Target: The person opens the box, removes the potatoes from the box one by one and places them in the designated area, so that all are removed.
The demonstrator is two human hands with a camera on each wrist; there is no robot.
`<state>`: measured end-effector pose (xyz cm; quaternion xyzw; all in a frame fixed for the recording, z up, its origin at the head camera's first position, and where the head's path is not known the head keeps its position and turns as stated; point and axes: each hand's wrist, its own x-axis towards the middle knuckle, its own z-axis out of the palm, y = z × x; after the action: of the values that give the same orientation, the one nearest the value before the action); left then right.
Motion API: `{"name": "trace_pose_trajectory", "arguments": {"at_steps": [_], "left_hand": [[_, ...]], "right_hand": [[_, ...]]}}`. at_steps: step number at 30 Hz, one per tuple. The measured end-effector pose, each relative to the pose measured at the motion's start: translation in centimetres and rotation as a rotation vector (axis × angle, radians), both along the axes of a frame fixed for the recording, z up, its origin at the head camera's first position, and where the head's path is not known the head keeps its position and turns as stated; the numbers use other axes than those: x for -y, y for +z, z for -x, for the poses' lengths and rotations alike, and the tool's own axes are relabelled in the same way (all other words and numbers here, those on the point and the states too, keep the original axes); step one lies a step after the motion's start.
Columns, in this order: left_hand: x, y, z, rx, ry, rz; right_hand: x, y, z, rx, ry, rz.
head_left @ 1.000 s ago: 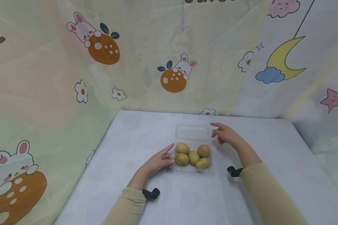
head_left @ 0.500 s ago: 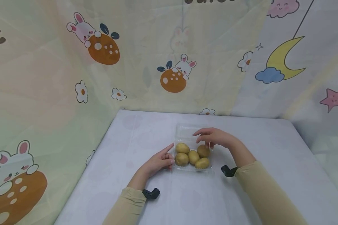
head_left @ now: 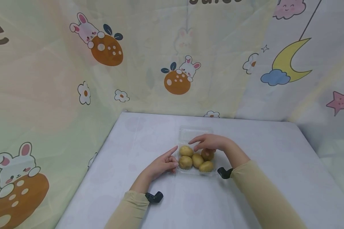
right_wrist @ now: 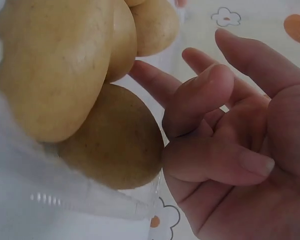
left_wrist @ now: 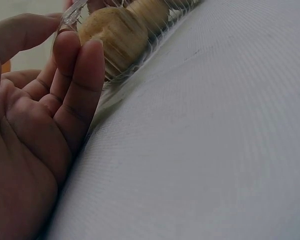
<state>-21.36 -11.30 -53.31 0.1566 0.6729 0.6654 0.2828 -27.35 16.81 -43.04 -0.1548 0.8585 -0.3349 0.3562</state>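
A clear plastic hinged box [head_left: 189, 172] lies on the table with its lid [head_left: 195, 129] folded back. Several potatoes [head_left: 185, 162] fill its base. At the box's left side my left hand [head_left: 161, 164] pinches the clear rim [left_wrist: 72, 17] between thumb and fingers, with its index finger pointing along the edge. My right hand [head_left: 212, 142] reaches over the back right of the box and partly covers one potato [head_left: 207, 155]. In the right wrist view, two bent fingers [right_wrist: 199, 100] sit right beside the darker potato [right_wrist: 117, 140]; nothing is gripped between fingers and thumb.
The table [head_left: 117, 143] has a pale cloth cover. A printed curtain [head_left: 143, 57] with rabbits and fruit rises behind its back edge and along the sides. A small black device [head_left: 154, 197] is worn on the left wrist, another black device [head_left: 225, 173] on the right.
My right hand has moved left from beside the open lid to over the back right potato. My left hand, the box and the potatoes have stayed put.
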Motion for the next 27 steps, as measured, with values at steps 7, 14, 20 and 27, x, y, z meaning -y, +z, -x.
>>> {"name": "trace_pose_trajectory", "arguments": {"at_steps": [7, 14, 20, 27], "left_hand": [[-0.1, 0.3, -0.1, 0.002, -0.001, -0.009], [0.0, 0.1, 0.0, 0.012, 0.002, -0.007], [0.0, 0.1, 0.1, 0.01, 0.005, -0.012], [0.0, 0.0, 0.0, -0.011, -0.006, -0.011]], "right_hand": [[0.9, -0.3, 0.0, 0.059, 0.027, -0.004], [1.6, -0.6, 0.4, 0.098, 0.066, -0.043], [2.0, -0.7, 0.7, 0.13, 0.061, -0.046], [2.2, -1.4, 0.5, 0.114, 0.043, -0.035]]}}
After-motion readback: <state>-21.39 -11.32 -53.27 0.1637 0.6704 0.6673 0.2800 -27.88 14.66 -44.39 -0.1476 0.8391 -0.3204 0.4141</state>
